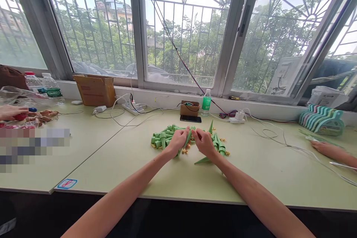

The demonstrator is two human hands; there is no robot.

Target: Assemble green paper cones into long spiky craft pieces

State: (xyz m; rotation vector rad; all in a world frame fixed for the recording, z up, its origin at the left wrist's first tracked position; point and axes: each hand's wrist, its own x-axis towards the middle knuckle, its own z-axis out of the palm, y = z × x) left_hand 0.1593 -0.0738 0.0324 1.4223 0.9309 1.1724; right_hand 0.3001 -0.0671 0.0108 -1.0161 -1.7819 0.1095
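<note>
Over the middle of the table, my left hand (179, 142) is closed round a green cone-shaped piece (187, 140), its tip slanting down toward me. My right hand (204, 142) is pinched close to the upper end of that piece; what its fingertips hold is too small to make out. Left of my hands lies a pile of short green tubular pieces (163, 136). To the right are several green pointed pieces (221, 148), some with a collar. Small orange-yellow bits (184, 151) lie between and beneath my hands.
Behind my hands are a black phone (190, 119), a small cardboard box (189, 108) and a green-labelled bottle (206, 103). Cables and a power strip (135, 108) run along the windowsill. Other people's hands (331, 152) work at both sides, near teal hangers (320, 119) on the right.
</note>
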